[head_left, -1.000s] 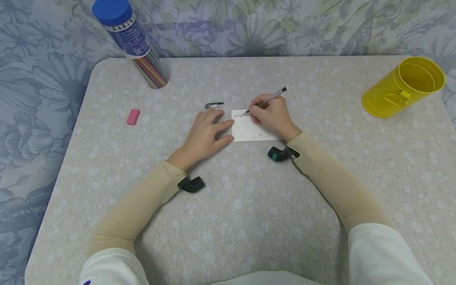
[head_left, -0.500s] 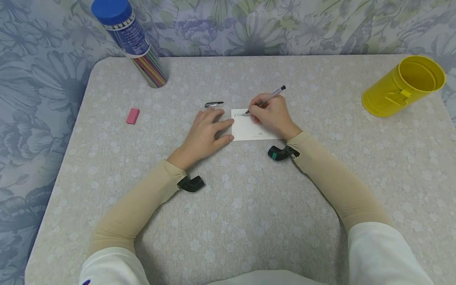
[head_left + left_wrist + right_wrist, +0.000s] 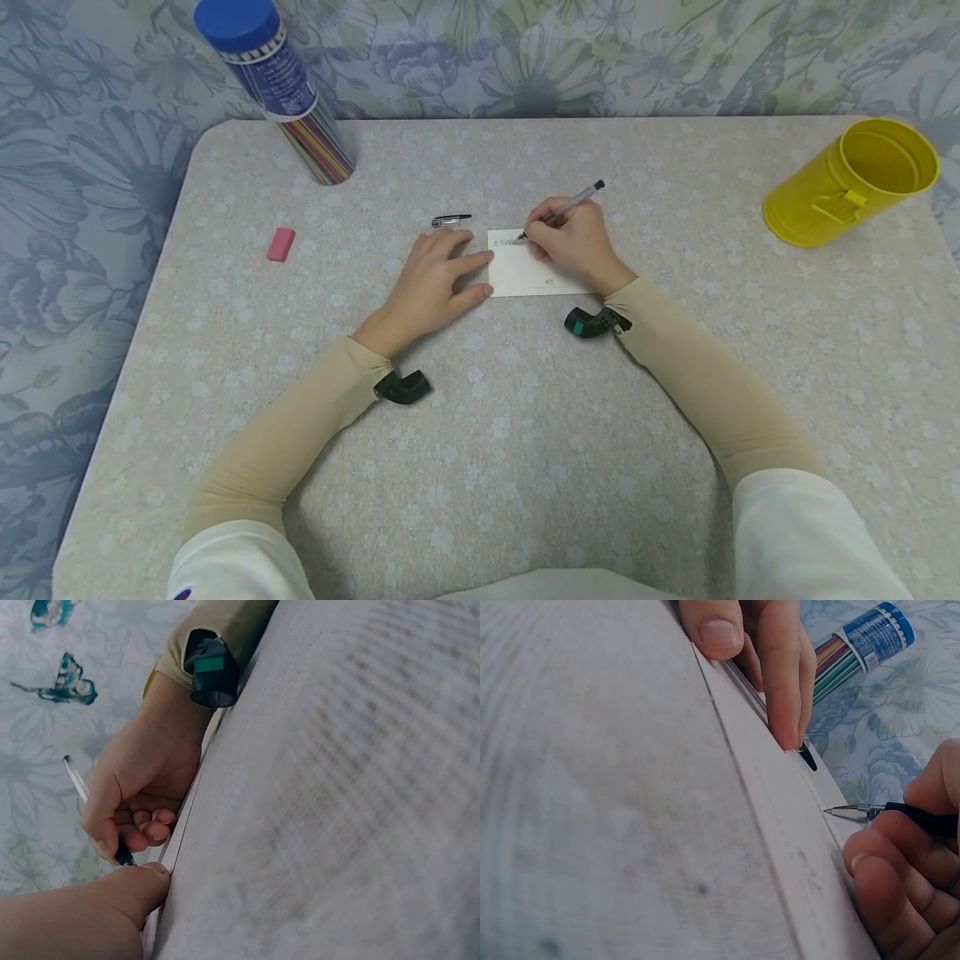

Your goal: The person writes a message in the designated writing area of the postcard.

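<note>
A small white card [image 3: 517, 271] lies at the middle of the table, with a short line of handwriting near its top left and a small mark lower down. My right hand [image 3: 576, 242] pinches a clear pen [image 3: 577, 198] with a black grip, its tip [image 3: 840, 813] at the end of the written line. My left hand [image 3: 431, 279] lies with fingers spread, thumb and forefinger touching the card's left edge. In the right wrist view, the left thumb [image 3: 714, 630] rests at the card's edge. A pen cap [image 3: 451, 221] lies just beyond the left fingers.
A pink eraser [image 3: 281, 245] lies to the left. At the back left stands a blue-lidded tube of coloured pencils [image 3: 288, 100]; a yellow canister [image 3: 813, 196] stands at the right. Flowered wallpaper [image 3: 540, 58] rises behind the table's far edge.
The pen tip has shifted very slightly right along the top line of writing, which looks a little longer. My left hand stays in place on the card's edge.
</note>
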Available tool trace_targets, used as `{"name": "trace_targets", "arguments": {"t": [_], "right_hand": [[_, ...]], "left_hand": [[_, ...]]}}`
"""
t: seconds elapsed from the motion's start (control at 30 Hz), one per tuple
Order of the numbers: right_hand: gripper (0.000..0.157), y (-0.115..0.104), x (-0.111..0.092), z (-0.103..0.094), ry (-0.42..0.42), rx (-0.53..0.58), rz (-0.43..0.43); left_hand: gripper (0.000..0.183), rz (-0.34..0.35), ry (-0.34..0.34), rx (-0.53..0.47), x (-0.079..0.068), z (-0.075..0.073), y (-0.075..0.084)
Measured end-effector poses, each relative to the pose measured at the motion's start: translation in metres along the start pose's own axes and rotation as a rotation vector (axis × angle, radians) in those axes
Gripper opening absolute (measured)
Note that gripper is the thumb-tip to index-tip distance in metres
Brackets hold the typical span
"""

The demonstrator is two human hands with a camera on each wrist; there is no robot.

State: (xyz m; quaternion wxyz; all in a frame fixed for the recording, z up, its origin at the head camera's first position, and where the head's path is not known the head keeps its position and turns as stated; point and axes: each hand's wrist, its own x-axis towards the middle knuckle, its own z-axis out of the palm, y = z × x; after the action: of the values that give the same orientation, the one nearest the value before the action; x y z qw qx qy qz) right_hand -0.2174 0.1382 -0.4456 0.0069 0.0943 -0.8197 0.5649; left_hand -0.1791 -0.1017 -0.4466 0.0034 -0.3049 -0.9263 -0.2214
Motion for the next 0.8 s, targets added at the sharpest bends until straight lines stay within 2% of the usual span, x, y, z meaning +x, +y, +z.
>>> {"name": "trace_targets", "arguments": {"t": [0.8], "right_hand": [[0.014, -0.0010, -0.0003, 0.0010, 0.006, -0.017, -0.014]], "left_hand": [[0.049, -0.001, -0.002, -0.001, -0.0006, -0.0010, 0.0009]]}}
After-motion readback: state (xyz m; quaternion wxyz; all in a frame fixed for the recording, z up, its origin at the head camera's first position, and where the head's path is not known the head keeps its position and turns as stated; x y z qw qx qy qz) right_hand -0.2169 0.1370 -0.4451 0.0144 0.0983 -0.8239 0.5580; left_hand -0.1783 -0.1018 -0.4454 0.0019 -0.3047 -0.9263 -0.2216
